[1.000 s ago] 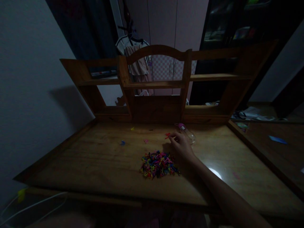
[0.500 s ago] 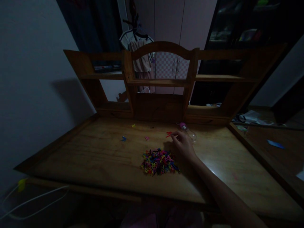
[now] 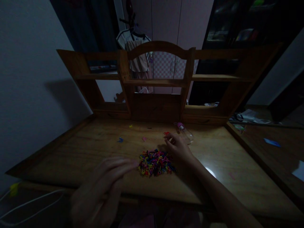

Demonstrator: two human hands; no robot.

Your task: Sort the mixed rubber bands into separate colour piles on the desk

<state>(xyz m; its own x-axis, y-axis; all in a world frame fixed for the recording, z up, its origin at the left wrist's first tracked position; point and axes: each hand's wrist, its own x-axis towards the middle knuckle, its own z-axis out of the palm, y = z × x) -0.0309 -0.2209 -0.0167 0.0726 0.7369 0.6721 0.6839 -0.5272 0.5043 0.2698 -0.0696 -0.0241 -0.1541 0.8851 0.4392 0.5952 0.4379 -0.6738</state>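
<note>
A heap of small multicoloured plastic clips or links [image 3: 155,163] lies on the wooden desk; their exact kind is too small to tell. My right hand [image 3: 177,145] is just beyond the heap's right side, thumb and index slightly apart, with no piece visible between them. Small red pieces [image 3: 166,133] lie right by its fingertips. Left of the heap, my left hand [image 3: 102,186] hovers, smeared by motion, fingers stretched toward the pile. Apart from the heap lie a pink piece [image 3: 144,139], a blue piece [image 3: 120,139], a yellow piece [image 3: 130,126] and a small dark piece [image 3: 149,128].
A clear bulb-shaped bottle [image 3: 187,135] with a purple cap lies behind my right hand. The wooden shelf unit [image 3: 154,83] rises along the desk's back edge. A white cable [image 3: 35,199] hangs at the front left. The wall borders the left side.
My left hand has come into view at the lower left, by the heap. My right hand has drawn slightly back from the red pieces. The view has shifted slightly.
</note>
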